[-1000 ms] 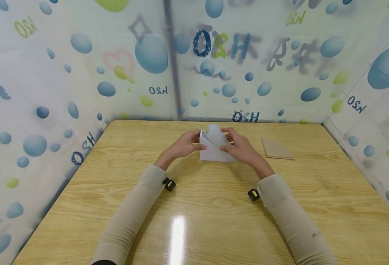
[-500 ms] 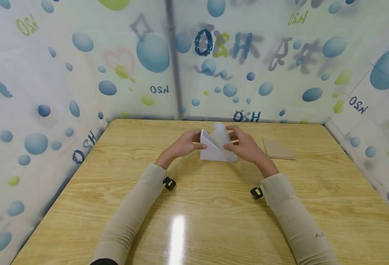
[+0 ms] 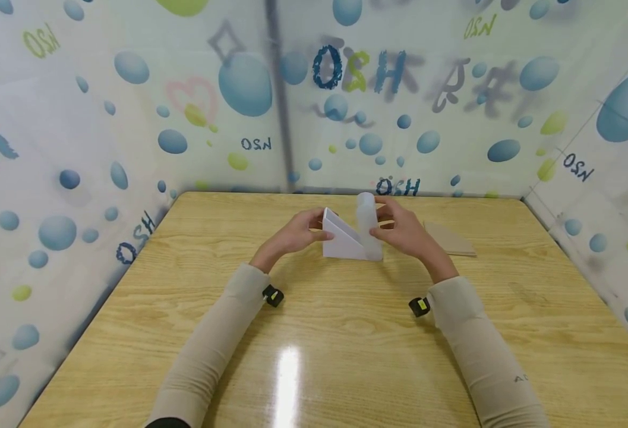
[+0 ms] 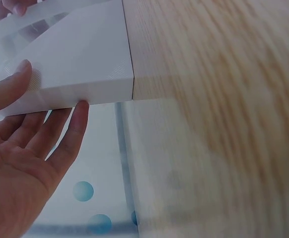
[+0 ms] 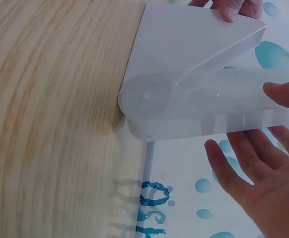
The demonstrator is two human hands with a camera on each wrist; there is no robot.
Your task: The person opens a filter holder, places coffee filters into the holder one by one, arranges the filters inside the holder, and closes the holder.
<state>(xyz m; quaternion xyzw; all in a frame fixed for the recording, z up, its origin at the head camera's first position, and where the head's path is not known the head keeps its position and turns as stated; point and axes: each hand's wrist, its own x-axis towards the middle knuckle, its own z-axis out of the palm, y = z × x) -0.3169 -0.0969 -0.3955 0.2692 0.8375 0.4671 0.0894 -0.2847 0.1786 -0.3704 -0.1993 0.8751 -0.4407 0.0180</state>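
A white wedge-shaped plastic box with a slanted top stands on the table in front of me. Its translucent cover is hinged at the low right corner and stands nearly upright, swung away from the slope. My left hand grips the tall left end, thumb on the near face and fingers along the end wall, as the left wrist view also shows. On the right, my right hand holds the cover near its free end between thumb and fingers. Little of the box's inside shows.
To the right of my right hand lies a fan-shaped stack of brown paper, like coffee filters, partly hidden. The wooden table meets walls hung with bubble-printed sheeting at the back and sides.
My right hand has swung the translucent cover up and to the right, from leaning over the box to nearly upright. The left hand and the box have stayed in place.
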